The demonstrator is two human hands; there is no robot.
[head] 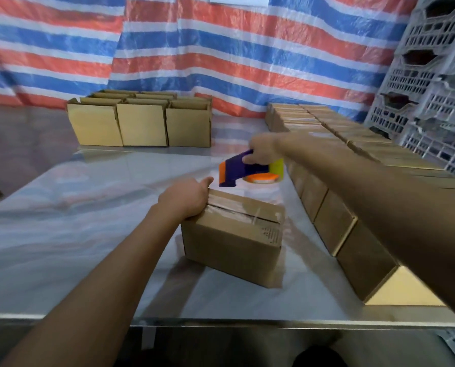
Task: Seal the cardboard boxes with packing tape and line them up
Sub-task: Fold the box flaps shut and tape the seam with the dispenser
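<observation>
Left grip (186, 200): down on the left end of the box (234, 234), fingers bent over the edge and holding it, thumb stretched out along the top.
Right grip (263, 152): wrapped round the handle of the tape dispenser (237, 172), held up just past the far side of the box and not touching it. It's a little blurred.
Dispenser: purple body, orange front, with a yellowish tape roll (272, 170) on an orange core at the back.
Box: out in the middle of the bench (62, 221), flaps closed, sitting skewed to the bench edge. A shiny strip of clear tape (237, 210) runs along the top seam and folds down over the right end.
Sealed boxes (334, 221): a long line along the right side, packed side by side from the near edge to the back.
Open boxes (141, 123): a block at the far left, flaps up.
Backdrop: a red, white and blue striped tarp (221, 62), with grey plastic crates (432, 88) stacked at the far right.
</observation>
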